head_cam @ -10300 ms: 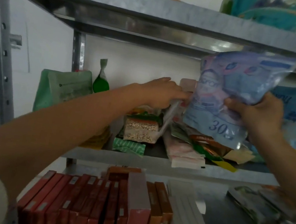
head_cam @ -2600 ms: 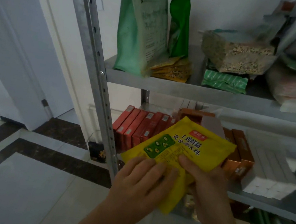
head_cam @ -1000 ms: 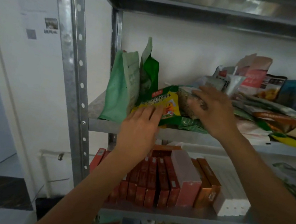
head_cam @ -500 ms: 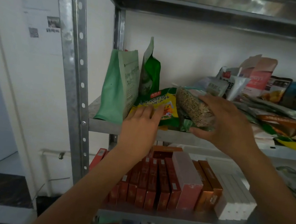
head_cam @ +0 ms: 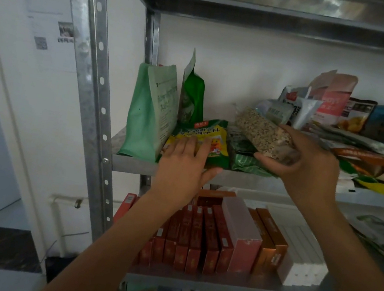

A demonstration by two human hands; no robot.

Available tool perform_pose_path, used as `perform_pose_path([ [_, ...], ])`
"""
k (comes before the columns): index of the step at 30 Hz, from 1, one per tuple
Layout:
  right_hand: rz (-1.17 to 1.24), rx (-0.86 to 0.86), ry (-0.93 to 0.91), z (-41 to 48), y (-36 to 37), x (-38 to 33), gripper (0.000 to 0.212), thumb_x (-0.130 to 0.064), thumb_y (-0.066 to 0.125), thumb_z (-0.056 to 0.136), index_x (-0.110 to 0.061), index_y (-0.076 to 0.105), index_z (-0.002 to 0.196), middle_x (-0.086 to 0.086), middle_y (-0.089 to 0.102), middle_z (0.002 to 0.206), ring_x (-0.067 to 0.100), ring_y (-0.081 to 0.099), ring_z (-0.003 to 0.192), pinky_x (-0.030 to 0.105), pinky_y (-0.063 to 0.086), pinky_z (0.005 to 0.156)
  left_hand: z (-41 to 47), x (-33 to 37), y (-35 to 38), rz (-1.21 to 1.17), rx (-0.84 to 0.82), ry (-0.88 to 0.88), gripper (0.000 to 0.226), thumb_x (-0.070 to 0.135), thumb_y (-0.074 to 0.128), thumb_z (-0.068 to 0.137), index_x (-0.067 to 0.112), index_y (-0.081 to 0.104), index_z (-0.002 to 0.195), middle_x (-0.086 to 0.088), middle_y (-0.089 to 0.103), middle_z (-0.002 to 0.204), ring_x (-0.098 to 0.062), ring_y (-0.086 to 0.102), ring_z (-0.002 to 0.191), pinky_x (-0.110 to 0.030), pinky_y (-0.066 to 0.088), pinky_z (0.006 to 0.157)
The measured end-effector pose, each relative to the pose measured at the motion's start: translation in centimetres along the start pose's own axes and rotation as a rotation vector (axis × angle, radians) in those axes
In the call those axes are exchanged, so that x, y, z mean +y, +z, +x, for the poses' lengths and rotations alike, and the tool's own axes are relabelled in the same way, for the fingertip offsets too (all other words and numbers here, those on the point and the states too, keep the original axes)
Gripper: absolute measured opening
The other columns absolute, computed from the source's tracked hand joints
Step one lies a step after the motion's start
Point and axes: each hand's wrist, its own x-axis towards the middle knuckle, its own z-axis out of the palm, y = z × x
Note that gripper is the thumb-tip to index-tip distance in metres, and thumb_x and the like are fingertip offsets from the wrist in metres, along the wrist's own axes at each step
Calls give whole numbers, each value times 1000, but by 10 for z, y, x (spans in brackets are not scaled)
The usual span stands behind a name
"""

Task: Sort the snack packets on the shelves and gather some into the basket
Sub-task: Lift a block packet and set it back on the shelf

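Nearest us, our left hand [head_cam: 182, 169] lies flat with straight fingers, pressing the yellow packet [head_cam: 212, 133] at the front of the middle shelf [head_cam: 133, 164]. Just beyond, our right hand [head_cam: 307, 167] grips the clear grain packet [head_cam: 260, 130], held just above the green packet [head_cam: 246, 158]. We judge this to be sorting. Next it needs a free spot, or the basket, which is unseen.

Your left hand [head_cam: 182, 171] covers the lower part of the yellow packet [head_cam: 204, 134]; your right hand [head_cam: 307, 170] hides one end of the grain block [head_cam: 260, 130].
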Motion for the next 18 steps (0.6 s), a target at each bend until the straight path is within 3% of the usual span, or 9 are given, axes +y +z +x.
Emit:
perform_pose_path([
  [2, 90, 21, 117, -12, -6, -4, 71, -64, 62, 70, -12, 65, 118, 4, 72, 102, 15, 66, 86, 28, 56, 74, 0, 1, -1, 17, -2, 2, 72, 61, 31, 89, 7, 59, 125, -21, 66, 112, -37, 64, 102, -46, 52, 86],
  [5, 296, 113, 332, -26, -25, -19, 57, -50, 70, 71, -8, 68, 109, -9, 66, 94, 2, 59, 80, 5, 45, 72, 2, 3, -1, 25, -35, 0, 77, 65, 24, 90, 6, 61, 124, -22, 66, 112, -38, 64, 102, -47, 52, 87],
  [8, 572, 192, 684, -42, -48, -41, 23, -42, 69, 74, -20, 63, 78, -23, 61, 67, -4, 58, 66, 15, 48, 63, 6, 3, -6, -68, -93, -30, 94, 73, 3, 88, 8, 57, 130, -22, 63, 121, -38, 61, 110, -48, 49, 93],
  [11, 939, 211, 1017, -60, -65, -61, 25, -46, 61, 68, -22, 60, 74, -16, 71, 78, 1, 68, 78, 26, 53, 68, 9, 1, -17, -265, -190, -111, 110, 85, -9, 72, 17, 38, 146, -16, 42, 147, -32, 40, 134, -43, 33, 109],
  [13, 1161, 195, 1135, -71, -70, -68, 34, -47, 54, 69, -23, 66, 91, -7, 74, 92, 9, 70, 90, 30, 55, 75, 7, 7, -23, -429, -98, -168, 99, 82, 8, 78, 18, 35, 148, -12, 34, 153, -28, 33, 139, -42, 31, 112],
  [15, 1398, 161, 1199, -75, -74, -74, 48, -52, 48, 75, -22, 65, 108, 0, 72, 107, 16, 68, 102, 34, 57, 81, 2, 20, -29, -629, 92, -211, 85, 74, 26, 86, 15, 39, 145, -10, 39, 150, -25, 36, 137, -44, 35, 111],
  [17, 1630, 103, 1301, -74, -78, -79, 55, -58, 45, 75, -23, 69, 111, 3, 71, 112, 22, 68, 103, 38, 57, 81, -5, 41, -42, -1076, 241, -293, 72, 59, 49, 88, 18, 35, 145, -5, 40, 149, -18, 39, 136, -44, 37, 111],
  [18, 1728, 65, 1386, -72, -81, -82, 55, -60, 47, 74, -23, 74, 105, 4, 71, 110, 23, 70, 97, 38, 59, 74, -8, 51, -50, -1346, 271, -360, 76, 49, 61, 85, 22, 28, 147, -3, 37, 151, -14, 38, 137, -41, 37, 111],
])
